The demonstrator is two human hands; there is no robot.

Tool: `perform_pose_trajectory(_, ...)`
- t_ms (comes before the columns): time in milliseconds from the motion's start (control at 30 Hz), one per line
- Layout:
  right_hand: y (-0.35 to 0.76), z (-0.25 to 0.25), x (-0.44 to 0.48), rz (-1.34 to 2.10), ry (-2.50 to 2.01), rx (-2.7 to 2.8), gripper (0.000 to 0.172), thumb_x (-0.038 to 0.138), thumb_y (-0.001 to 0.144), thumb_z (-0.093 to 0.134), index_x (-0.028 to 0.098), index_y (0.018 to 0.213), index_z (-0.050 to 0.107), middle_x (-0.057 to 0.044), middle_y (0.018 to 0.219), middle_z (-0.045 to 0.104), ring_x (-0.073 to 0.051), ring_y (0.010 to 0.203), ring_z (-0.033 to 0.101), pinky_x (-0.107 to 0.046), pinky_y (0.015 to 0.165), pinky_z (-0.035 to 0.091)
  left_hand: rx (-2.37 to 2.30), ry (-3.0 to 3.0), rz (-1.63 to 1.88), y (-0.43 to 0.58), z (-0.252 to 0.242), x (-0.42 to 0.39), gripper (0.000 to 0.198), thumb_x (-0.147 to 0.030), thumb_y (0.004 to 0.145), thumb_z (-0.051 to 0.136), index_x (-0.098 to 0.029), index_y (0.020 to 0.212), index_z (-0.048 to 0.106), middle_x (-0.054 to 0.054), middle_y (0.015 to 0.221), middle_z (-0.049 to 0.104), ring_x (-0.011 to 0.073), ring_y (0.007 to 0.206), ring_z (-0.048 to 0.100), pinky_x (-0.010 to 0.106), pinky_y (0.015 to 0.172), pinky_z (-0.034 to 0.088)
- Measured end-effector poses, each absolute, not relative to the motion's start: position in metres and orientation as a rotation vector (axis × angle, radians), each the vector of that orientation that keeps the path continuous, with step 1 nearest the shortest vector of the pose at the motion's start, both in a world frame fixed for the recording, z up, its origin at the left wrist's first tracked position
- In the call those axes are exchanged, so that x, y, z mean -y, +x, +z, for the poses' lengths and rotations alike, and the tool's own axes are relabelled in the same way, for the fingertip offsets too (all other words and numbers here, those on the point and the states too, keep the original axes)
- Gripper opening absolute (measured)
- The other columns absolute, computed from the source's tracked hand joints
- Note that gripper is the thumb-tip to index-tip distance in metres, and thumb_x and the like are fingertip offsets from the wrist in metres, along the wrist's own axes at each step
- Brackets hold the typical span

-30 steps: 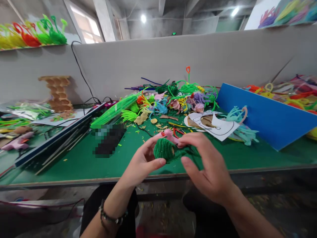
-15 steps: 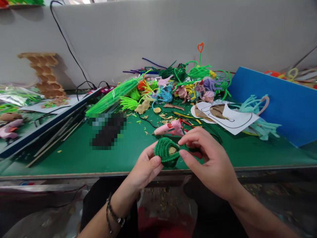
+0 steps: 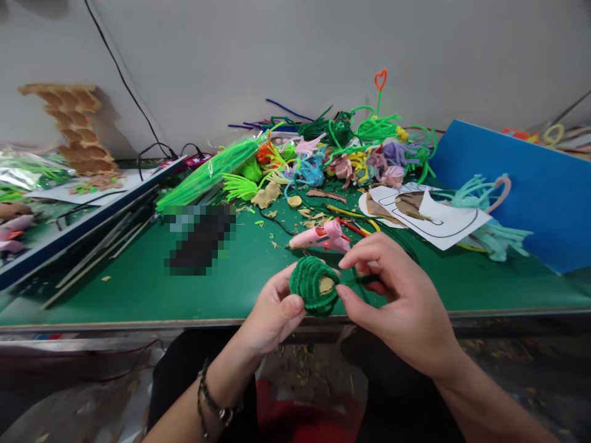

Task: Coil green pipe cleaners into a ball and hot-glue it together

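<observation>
My left hand (image 3: pixel 277 311) holds a ball wrapped in rows of dark green pipe cleaner (image 3: pixel 308 282), thumb in front and the other fingers mostly hidden behind it. A bare tan patch (image 3: pixel 326 285) of its core shows on the right side. At that side, my right hand (image 3: pixel 392 295) has its thumb tip against the wrap and its index finger slightly apart, while a loose dark green pipe cleaner end (image 3: pixel 357 280) runs between its curled fingers. Just beyond the ball lies a pink glue gun (image 3: pixel 321 237) on the green table (image 3: pixel 138 286).
Colourful pipe cleaners (image 3: pixel 309 166) are heaped at the back, beside a bagged bright green bundle (image 3: pixel 210 169). Paper cutouts (image 3: pixel 450 224) lie right, before a blue board (image 3: pixel 517 191). Thin sticks (image 3: pixel 101 252) lie left, near a blurred-out dark object (image 3: pixel 201 240). Tan scraps dot the tabletop.
The ball is turned slightly, so its tan patch faces me a little more. Both hands keep nearly the same hold. My view has shifted slightly.
</observation>
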State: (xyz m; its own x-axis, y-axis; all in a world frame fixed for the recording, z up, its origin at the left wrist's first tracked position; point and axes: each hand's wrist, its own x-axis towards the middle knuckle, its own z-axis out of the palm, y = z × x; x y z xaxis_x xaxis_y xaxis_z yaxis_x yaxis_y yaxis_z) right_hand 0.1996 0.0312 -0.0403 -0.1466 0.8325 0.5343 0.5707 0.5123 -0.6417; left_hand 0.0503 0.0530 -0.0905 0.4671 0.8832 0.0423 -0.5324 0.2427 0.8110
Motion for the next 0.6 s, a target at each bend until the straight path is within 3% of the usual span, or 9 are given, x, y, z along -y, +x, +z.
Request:
perform_pose_trajectory(267,0.1995,-0.0408,-0.0309,0.388,-1.202,1.824,0.015,0.013,0.07,0.058,0.023,0.078,0.051,0.002,0.077,0.046,-0.007,0.062,0.043,-0.013,0.046,0.037,-0.447,0.873,1.038,0.0518,-0.0909,-0.053,0.05,-0.047,0.052,0.076,-0.02,0.093,0.065,0.006,0.089,0.07,0.0248,0.098,0.061,0.035,0.088,0.047)
perform_pose_trajectory(467,0.1944,-0.0447,-0.0362,0.644,-1.146,1.718,0.012,0.014,0.072,0.056,0.021,0.078,0.049,0.002,0.074,0.042,-0.007,0.061,0.042,-0.014,0.042,0.035,-0.447,0.828,1.049,0.0523,-0.0923,-0.0528,0.048,-0.049,0.052,0.075,-0.02,0.089,0.065,0.005,0.087,0.07,0.0242,0.102,0.059,0.033,0.09,0.045)
perform_pose_trajectory(600,0.1927,-0.0502,-0.0374,0.764,-0.959,1.679,0.008,0.016,0.078,0.048,0.021,0.083,0.049,0.0,0.081,0.047,-0.009,0.066,0.046,-0.019,0.051,0.042,-0.415,0.775,1.033,0.0552,-0.0918,-0.049,0.051,-0.052,0.054,0.073,-0.02,0.092,0.065,0.005,0.087,0.069,0.0219,0.097,0.06,0.03,0.087,0.046)
